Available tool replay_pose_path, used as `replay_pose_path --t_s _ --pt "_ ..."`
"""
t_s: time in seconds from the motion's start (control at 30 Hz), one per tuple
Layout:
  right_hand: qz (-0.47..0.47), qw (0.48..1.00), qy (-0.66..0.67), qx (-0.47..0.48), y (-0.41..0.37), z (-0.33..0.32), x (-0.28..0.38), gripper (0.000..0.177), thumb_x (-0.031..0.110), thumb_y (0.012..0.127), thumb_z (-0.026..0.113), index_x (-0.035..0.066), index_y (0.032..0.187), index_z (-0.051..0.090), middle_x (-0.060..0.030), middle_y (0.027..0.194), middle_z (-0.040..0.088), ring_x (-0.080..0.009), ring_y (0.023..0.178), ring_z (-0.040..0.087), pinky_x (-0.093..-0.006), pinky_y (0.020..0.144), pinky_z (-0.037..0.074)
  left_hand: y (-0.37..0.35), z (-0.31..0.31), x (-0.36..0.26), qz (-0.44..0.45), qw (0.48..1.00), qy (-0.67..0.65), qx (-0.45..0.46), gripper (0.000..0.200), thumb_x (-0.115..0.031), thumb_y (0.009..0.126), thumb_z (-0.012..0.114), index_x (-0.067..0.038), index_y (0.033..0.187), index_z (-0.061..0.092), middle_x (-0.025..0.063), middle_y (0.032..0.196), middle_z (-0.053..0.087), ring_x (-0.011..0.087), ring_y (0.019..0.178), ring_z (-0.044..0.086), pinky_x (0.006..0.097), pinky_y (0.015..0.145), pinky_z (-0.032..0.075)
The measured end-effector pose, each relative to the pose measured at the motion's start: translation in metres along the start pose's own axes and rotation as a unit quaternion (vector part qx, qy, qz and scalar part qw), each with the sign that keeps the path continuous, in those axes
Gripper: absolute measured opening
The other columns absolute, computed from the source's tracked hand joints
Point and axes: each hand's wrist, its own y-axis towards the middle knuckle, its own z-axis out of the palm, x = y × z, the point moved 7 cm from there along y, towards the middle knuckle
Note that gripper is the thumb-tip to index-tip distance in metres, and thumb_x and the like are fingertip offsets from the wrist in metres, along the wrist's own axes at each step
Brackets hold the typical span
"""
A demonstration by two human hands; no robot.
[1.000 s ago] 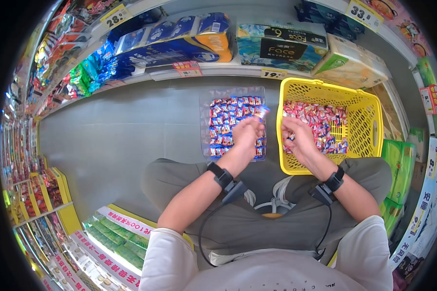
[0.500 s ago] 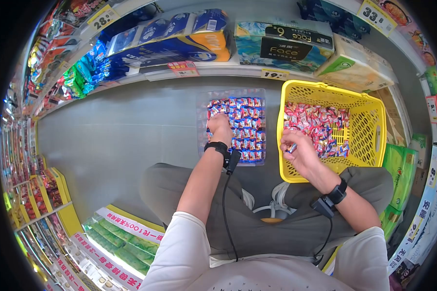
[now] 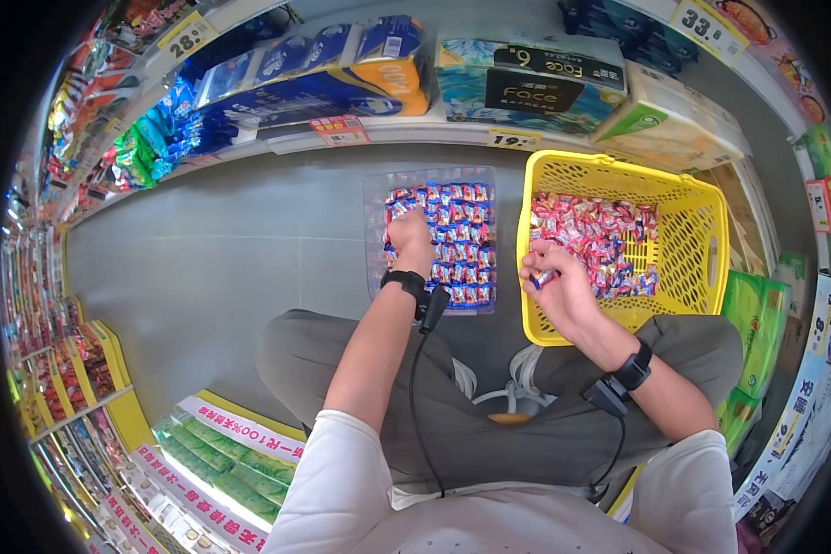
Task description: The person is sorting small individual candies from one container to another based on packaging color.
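A clear plastic tray (image 3: pixel 373 277) on the floor holds rows of wrapped candies (image 3: pixel 462 231) in blue and red wrappers. My left hand (image 3: pixel 408 242) reaches over the tray's left side, its fingers bent down among the candies; whatever the fingertips pinch is hidden. To the right stands a yellow basket (image 3: pixel 716 240) with loose pink and blue wrapped candies (image 3: pixel 589 226) inside. Above its near left rim, my right hand (image 3: pixel 563 286) has a small wrapped candy (image 3: pixel 544 278) between curled fingers and thumb.
Crossed legs in grey trousers (image 3: pixel 360 369) lie close below the tray and basket. A shelf with tissue packs (image 3: pixel 531 88) borders the far side. Green packs (image 3: pixel 752 319) stand right of the basket; snack shelves (image 3: pixel 74 369) line the left.
The view has shifted slightly, moving everything a little to the left. My right fingers have turned a bit, showing more of the candy. My left hand stays over the same part of the tray.
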Motion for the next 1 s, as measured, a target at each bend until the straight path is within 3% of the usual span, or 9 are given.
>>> replay_pose_path --t_s 0.03,0.2,0.3,0.4,0.6,0.73,0.8,0.83,1.0 --pt "-0.002 1.0 0.001 0.001 -0.002 0.003 0.002 0.037 0.0 0.086 0.054 0.001 0.121 0.042 -0.012 0.097 0.056 -0.0208 0.08 0.058 -0.028 0.067 0.047 -0.009 0.001 -0.003 0.002 1.0 0.0 0.001 0.017 -0.013 0.089 0.066 -0.003 0.076 0.061 0.0031 0.067 0.06 0.0098 0.048 0.048 0.0265 0.041 0.034" --pt "-0.08 0.994 0.008 0.078 -0.01 0.029 0.012 0.049 0.008 0.098 0.051 -0.002 0.138 0.025 -0.0298 0.131 0.049 -0.0339 0.114 0.059 -0.0382 0.093 0.051 -0.105 0.04 -0.019 -0.059 0.962 -0.061 0.26 0.014 -0.019 0.093 0.061 -0.005 0.094 0.057 0.0025 0.078 0.06 0.0083 0.055 0.048 0.025 0.045 0.037" --pt "-0.091 0.991 -0.043 0.085 -0.004 0.021 0.009 0.048 0.011 0.099 0.05 -0.002 0.14 0.028 -0.0253 0.139 0.046 -0.0293 0.125 0.051 -0.0387 0.103 0.042 -0.174 0.038 -0.037 -0.028 0.922 -0.016 0.387 0.018 -0.021 0.094 0.061 -0.004 0.099 0.058 0.0033 0.081 0.061 0.0086 0.062 0.053 0.0239 0.051 0.042" --pt "-0.102 0.987 -0.075 0.096 -0.006 0.022 0.007 0.045 0.009 0.099 0.046 0.002 0.141 0.032 -0.0171 0.143 0.047 -0.024 0.134 0.043 -0.0382 0.11 0.035 -0.204 0.026 -0.043 0.022 0.903 0.013 0.43 0.022 -0.024 0.093 0.066 -0.007 0.103 0.058 0.0013 0.083 0.061 0.0096 0.069 0.058 0.0246 0.061 0.047" --pt "-0.165 0.972 -0.126 0.115 -0.009 0.029 0.016 0.043 0.009 0.098 0.047 0.006 0.139 0.036 -0.0182 0.147 0.043 -0.0258 0.136 0.038 -0.0394 0.112 0.029 -0.224 0.018 -0.023 -0.084 0.869 -0.027 0.487 0.012 -0.015 0.094 0.064 -0.004 0.098 0.066 0.004 0.093 0.065 0.0117 0.08 0.063 0.0266 0.078 0.056" --pt "-0.163 0.977 -0.124 0.067 -0.004 0.02 0.013 0.039 0.019 0.098 0.054 0.007 0.133 0.042 -0.0101 0.131 0.057 -0.0177 0.113 0.054 -0.0317 0.091 0.042 -0.227 0.016 -0.023 -0.048 0.871 -0.038 0.488 0.014 -0.01 0.093 0.064 -0.002 0.105 0.066 0.0058 0.096 0.066 0.0124 0.085 0.065 0.0268 0.077 0.056" --pt "-0.104 0.981 -0.163 -0.026 -0.002 0.005 0.006 0.034 0.029 0.096 0.061 0.009 0.122 0.052 -0.0024 0.106 0.061 -0.0108 0.091 0.056 -0.0266 0.073 0.043 -0.223 0.014 -0.03 0.016 0.893 -0.04 0.449 0.015 -0.009 0.092 0.066 -0.001 0.105 0.065 0.0064 0.094 0.067 0.0128 0.083 0.065 0.0267 0.077 0.056" --pt "-0.08 0.984 -0.156 -0.039 -0.005 0.006 0.005 0.024 0.032 0.091 0.068 0.011 0.102 0.062 0.0036 0.083 0.056 -0.0056 0.074 0.05 -0.0234 0.061 0.039 -0.221 0.013 -0.03 0.033 0.899 -0.037 0.436 0.017 -0.01 0.091 0.068 0.0 0.104 0.065 0.0069 0.092 0.067 0.0131 0.081 0.065 0.0268 0.076 0.056" --pt "-0.107 0.985 -0.131 -0.046 0.004 -0.007 0.008 0.016 0.023 0.088 0.073 0.012 0.082 0.062 0.0058 0.069 0.054 -0.0041 0.061 0.048 -0.0196 0.053 0.036 -0.215 0.012 -0.013 -0.016 0.904 -0.012 0.427 0.017 -0.013 0.094 0.064 0.001 0.104 0.065 0.0072 0.092 0.067 0.0128 0.08 0.065 0.0272 0.076 0.056"
